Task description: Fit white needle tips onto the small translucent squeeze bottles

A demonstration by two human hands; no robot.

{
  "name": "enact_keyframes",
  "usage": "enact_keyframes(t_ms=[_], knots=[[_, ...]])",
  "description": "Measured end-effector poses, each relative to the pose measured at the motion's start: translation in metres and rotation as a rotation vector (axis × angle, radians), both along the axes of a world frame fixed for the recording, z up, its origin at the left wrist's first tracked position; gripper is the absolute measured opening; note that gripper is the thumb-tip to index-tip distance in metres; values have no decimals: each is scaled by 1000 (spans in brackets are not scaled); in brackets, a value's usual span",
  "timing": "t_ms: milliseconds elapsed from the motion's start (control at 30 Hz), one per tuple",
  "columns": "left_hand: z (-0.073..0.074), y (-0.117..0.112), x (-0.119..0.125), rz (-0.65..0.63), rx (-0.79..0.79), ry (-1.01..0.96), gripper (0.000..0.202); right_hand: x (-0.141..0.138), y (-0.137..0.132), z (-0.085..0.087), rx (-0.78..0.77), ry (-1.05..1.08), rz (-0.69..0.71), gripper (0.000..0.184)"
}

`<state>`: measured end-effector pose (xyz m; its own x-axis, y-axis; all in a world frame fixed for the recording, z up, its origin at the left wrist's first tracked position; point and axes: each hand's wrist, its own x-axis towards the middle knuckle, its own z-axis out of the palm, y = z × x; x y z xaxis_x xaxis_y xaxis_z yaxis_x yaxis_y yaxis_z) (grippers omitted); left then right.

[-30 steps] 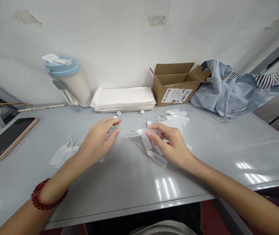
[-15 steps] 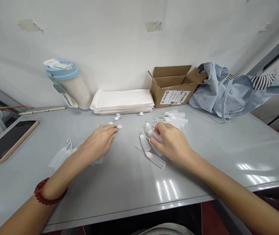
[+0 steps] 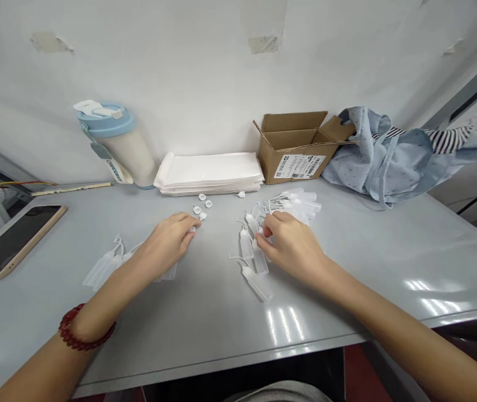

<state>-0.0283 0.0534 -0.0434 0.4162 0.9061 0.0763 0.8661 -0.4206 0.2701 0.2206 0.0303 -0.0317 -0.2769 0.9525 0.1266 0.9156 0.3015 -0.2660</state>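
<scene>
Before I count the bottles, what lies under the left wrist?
Translucent bottles on the table peek out on both sides of the left wrist. Whatever sits directly beneath it is covered, so their full number can't be seen.

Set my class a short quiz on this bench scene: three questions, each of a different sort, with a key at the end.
1. True or false: the white stack stands between the tumbler and the box.

2. Multiple choice: what is at the fingertips of the left hand?
A) the tumbler
B) a white cap
C) the box

3. Fill in the blank: the fingers of the right hand are among the small, translucent ____.

Key:
1. True
2. B
3. bottles
</scene>
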Motion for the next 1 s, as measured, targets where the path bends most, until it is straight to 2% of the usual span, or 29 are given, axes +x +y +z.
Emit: enact_keyframes(t_ms=[167,267,333,433,467,533,633,833,900,1000], knots=[[3,-2,0,-4,-23,-19,29,2,2,-5,28,33,-2,14],[3,-2,0,-7,-28,-24,29,2,1,-6,112,99,46,13],[2,-2,0,-7,-27,-24,29,0,-3,-7,182,164,230,16],[0,-2,1,-8,-24,-29,30,-8,-15,-9,184,158,677,27],[0,-2,1,-7,-23,-31,30,-11,-19,-10,172,119,778,29],[0,-2,2,-4,-21,-35,31,-16,-25,-13,145,15,851,29],[1,-2,3,2,-21,-41,30,-16,-24,-15,110,-102,810,28],[6,-4,4,62,-16,-73,30,-7,-11,-6,103,-247,642,18],[9,-4,4,134,-15,-96,32,-6,-11,-6,106,-257,638,18],[15,-5,3,311,-36,-165,35,-7,-12,-8,109,-252,646,18]])
